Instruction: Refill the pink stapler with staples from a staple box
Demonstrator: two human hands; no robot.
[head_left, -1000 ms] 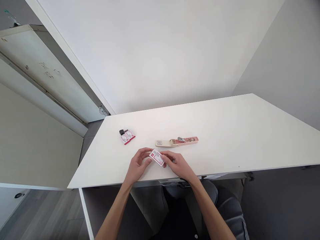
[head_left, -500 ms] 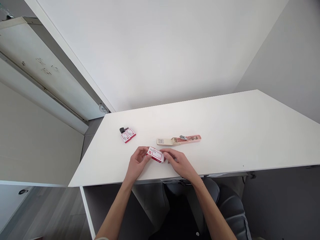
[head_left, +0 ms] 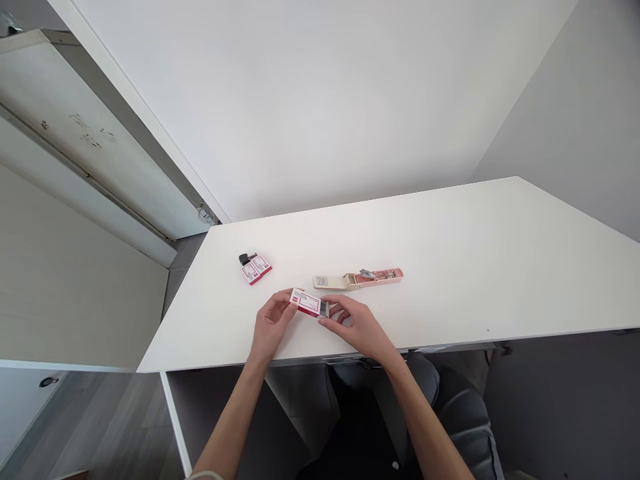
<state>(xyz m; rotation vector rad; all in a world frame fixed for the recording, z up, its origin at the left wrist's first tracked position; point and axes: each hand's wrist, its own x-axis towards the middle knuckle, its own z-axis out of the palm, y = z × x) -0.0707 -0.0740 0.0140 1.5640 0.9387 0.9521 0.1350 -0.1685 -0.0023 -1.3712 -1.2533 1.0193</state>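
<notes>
Small red-and-white cardboard box: holding it over the white bench, near the hinged cream-and-pink plastic tool; pinching its left end in the closed grip of the left hand; touching its open right end with the half-curled right hand, firmness impossible to tell; possibly risking spilled dark contents by tipping it.

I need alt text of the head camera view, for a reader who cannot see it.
A person's left hand holds a small white-and-red box over a white table, the right hand at its open end. Beyond lie an open pink-and-cream hinged case and, farther left, two similar boxes beside a small black object.
</notes>
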